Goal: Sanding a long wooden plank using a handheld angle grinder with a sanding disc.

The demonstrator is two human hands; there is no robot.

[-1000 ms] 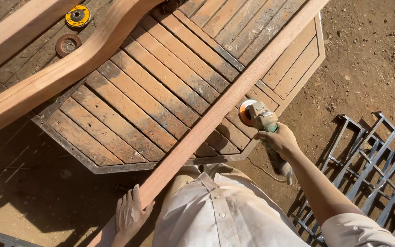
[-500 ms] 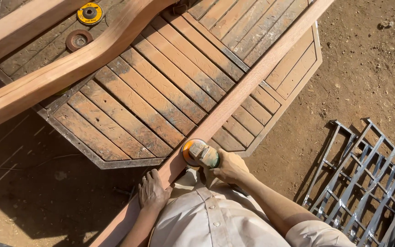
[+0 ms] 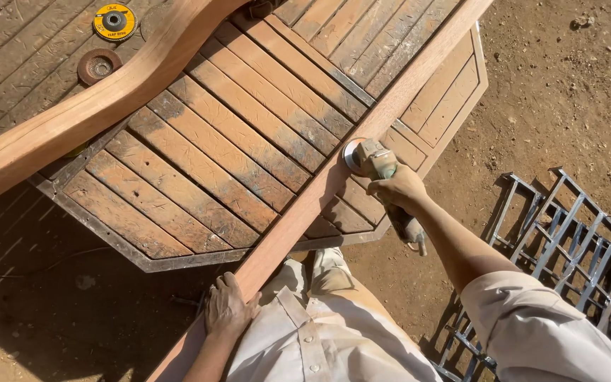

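Observation:
A long straight wooden plank runs diagonally from the upper right down to my waist, lying across a slatted wooden table. My right hand grips an angle grinder whose disc rests on the plank's right edge near the middle. My left hand presses on the plank's lower end, fingers curled over its left edge.
A curved wooden beam lies across the table's upper left. A yellow flap disc and a rusty disc sit beside it. A metal grille lies on the dirt ground at the right.
The grinder has moved along the plank: down toward my body half a second ago, now back up and to the right. My left hand stayed on the plank's lower end.

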